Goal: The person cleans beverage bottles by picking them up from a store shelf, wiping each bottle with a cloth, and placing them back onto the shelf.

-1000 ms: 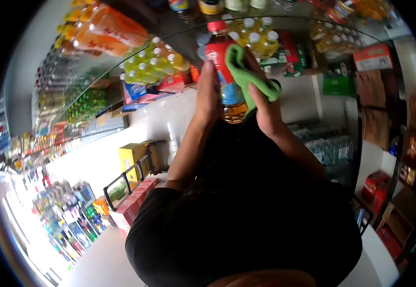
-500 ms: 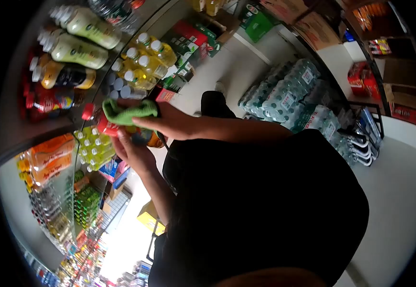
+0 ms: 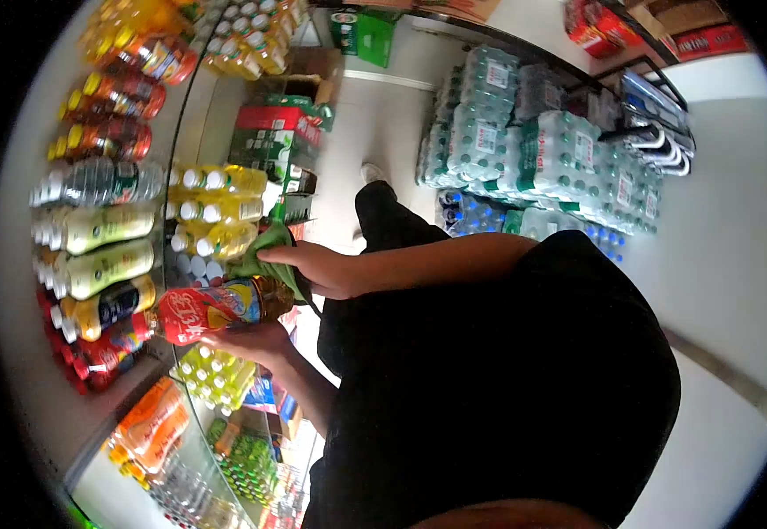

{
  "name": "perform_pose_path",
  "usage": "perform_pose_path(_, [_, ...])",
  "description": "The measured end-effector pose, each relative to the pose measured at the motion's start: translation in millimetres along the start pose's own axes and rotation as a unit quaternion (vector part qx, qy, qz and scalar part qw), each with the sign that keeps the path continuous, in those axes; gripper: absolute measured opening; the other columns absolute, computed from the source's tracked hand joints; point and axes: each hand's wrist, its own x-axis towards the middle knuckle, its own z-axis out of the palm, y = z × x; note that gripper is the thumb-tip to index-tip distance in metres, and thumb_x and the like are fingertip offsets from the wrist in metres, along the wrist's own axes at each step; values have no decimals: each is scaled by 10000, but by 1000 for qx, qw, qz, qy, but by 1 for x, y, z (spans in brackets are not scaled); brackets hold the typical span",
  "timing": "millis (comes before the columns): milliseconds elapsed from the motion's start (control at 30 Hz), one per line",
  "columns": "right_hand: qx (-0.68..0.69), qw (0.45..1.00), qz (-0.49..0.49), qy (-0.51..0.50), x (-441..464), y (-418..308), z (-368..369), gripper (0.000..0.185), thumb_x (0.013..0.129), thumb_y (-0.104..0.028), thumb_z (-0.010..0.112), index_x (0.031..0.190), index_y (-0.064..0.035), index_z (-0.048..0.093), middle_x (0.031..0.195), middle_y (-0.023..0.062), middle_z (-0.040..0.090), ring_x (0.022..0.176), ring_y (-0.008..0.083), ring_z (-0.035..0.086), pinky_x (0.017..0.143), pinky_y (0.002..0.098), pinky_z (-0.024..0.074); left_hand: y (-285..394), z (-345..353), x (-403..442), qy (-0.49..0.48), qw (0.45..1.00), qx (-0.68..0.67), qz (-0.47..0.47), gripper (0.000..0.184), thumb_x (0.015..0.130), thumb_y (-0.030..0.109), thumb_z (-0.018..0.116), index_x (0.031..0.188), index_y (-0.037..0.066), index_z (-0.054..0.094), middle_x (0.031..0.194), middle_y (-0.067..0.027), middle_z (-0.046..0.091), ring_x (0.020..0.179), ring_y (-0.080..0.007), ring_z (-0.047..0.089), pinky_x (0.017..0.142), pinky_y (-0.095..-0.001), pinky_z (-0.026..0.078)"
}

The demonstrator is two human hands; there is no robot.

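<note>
A bottle with a red and blue label [image 3: 200,312] and a red cap lies nearly sideways in my left hand [image 3: 255,341], its cap toward the shelf at the left. My left hand's fingers wrap round it from below. My right hand [image 3: 320,268] grips a green cloth [image 3: 269,250] at the bottle's base end, where the cloth rests against the bottle. Part of the fingers of my right hand is hidden by the cloth. Right beside the cap, similar red-labelled bottles [image 3: 108,355] lie on their sides in view on the shelf.
Green-labelled bottles [image 3: 106,267] and a dark-labelled bottle [image 3: 110,307] line the shelf. Yellow bottles [image 3: 225,210] stand lower, beyond the glass edge. Wrapped packs of water bottles [image 3: 524,145] are stacked on the floor, near a shoe [image 3: 372,173]. Cartons [image 3: 269,132] sit beside the shelves.
The view has turned toward the stacked water packs. The bottle has swung from upright to sideways, and its label now shows more fully. The cloth has moved from near its cap toward its base.
</note>
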Motion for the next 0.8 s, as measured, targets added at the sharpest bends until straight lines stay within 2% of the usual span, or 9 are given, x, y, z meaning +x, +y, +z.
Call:
perform_pose_path(67, [45, 999, 4, 21, -6, -10, -3, 435, 1006, -363, 565, 1294, -37, 562, 1221, 122, 652, 1092, 230, 647, 975, 374, 524, -12, 0, 1, -83, 995, -56, -16, 705, 938, 463, 608, 1461, 59, 363, 1366, -193, 512, 1240, -338, 532, 1030, -512, 476])
perform_pose_path(133, [116, 993, 4, 0, -12, -18, 0, 444, 1009, -375, 561, 1303, -42, 560, 1265, 133, 629, 1121, 246, 633, 983, 389, 518, -14, 16, 0, -65, 988, 124, 63, 649, 885, 254, 726, 1418, 65, 408, 1372, -188, 527, 1174, -359, 581, 967, -540, 525])
perform_pose_path(167, [143, 989, 18, 41, -15, -21, 3, 401, 1009, -360, 563, 1231, -30, 617, 1118, 115, 712, 957, 238, 705, 903, 395, 574, -16, 21, 1, -70, 988, 119, 62, 649, 885, 254, 726, 1418, 65, 408, 1372, -188, 527, 1174, -359, 581, 967, -540, 525])
perform_pose_path(267, [119, 991, -36, 41, -18, -21, -5, 408, 1017, -375, 539, 1237, -41, 618, 1123, 109, 712, 971, 238, 699, 916, 388, 567, -21, 36, 4, -94, 988, 68, 105, 671, 827, 155, 777, 1368, 7, 409, 1295, -220, 568, 1087, -331, 615, 904, -485, 565])
perform_pose_path(333, [122, 991, -58, -24, -19, -21, -13, 415, 1030, -366, 510, 1285, -48, 591, 1177, 109, 695, 1028, 240, 682, 960, 391, 544, -28, 30, 7, -115, 987, 34, 110, 701, 827, 151, 772, 1394, 4, 386, 1282, -228, 570, 1073, -336, 615, 895, -480, 568])
perform_pose_path(533, [28, 998, -7, 60, -19, -28, -26, 509, 1003, -393, 571, 1356, -30, 533, 1280, 126, 644, 1108, 219, 658, 965, 378, 547, -29, 28, -5, -141, 980, 107, 86, 717, 888, 106, 717, 1479, -12, 328, 1414, -178, 494, 1240, -274, 521, 1068, -419, 427])
perform_pose_path(667, [6, 999, -43, 23, -20, -38, -5, 484, 1015, -356, 557, 1364, -22, 519, 1257, 122, 647, 1100, 222, 660, 974, 367, 536, -26, 2, -6, -99, 977, 154, 106, 750, 908, 75, 686, 1507, 5, 239, 1423, -177, 472, 1231, -269, 522, 1055, -412, 428])
perform_pose_path(733, [-212, 972, -93, -27, -7, -32, -22, 470, 1001, -262, 560, 1387, -6, 482, 1300, 140, 615, 1152, 221, 630, 1005, 368, 503, -24, -2, -8, -42, 984, 138, 106, 693, 892, 71, 687, 1455, -15, 292, 1332, -197, 543, 1172, -265, 564, 1026, -395, 442])
perform_pose_path(800, [-467, 843, -242, -112, 3, -27, -39, 481, 986, -142, 571, 1423, 1, 431, 1243, 129, 592, 1092, 193, 607, 943, 338, 481, -22, -12, -9, -5, 984, 140, 114, 693, 895, 84, 695, 1453, -17, 297, 1339, -199, 539, 1168, -268, 572, 1021, -407, 456])
